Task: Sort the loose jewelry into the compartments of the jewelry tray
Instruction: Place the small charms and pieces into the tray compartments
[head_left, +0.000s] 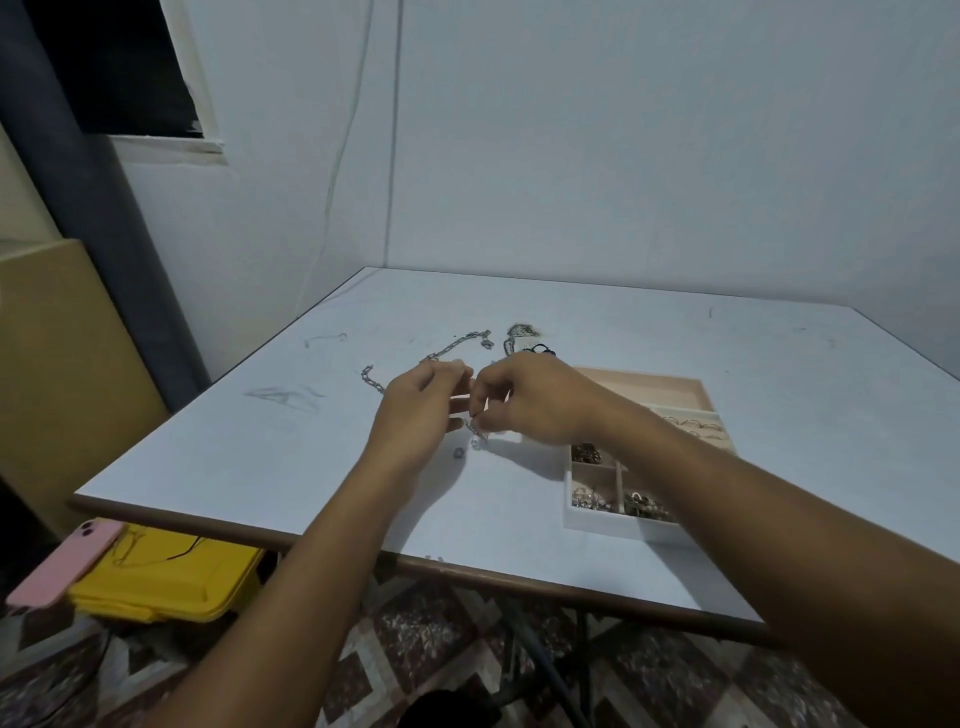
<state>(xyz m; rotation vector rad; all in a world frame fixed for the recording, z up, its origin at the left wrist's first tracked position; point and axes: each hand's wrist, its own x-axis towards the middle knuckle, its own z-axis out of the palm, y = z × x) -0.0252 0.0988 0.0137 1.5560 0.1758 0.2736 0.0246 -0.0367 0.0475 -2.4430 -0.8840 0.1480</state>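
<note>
No readable text, labels, brands or numbers anywhere you're looking. The table (675, 364) carries only faint scuffs and pencil-like scribbles, none forming letters. The pink phone (65, 564) and yellow box (171, 582) below show no legible markings.

— What does the person wear on the arms?

— Nothing that I can see. Both forearms are bare up to the edge of the picture, without any sleeve.

— And on the hands?

— The left hand (415, 415) and the right hand (535, 400) are bare also. I see no glove, no watch and no bracelet on the wrists. The fingernails look short, but they are too blurred to tell more.
</note>
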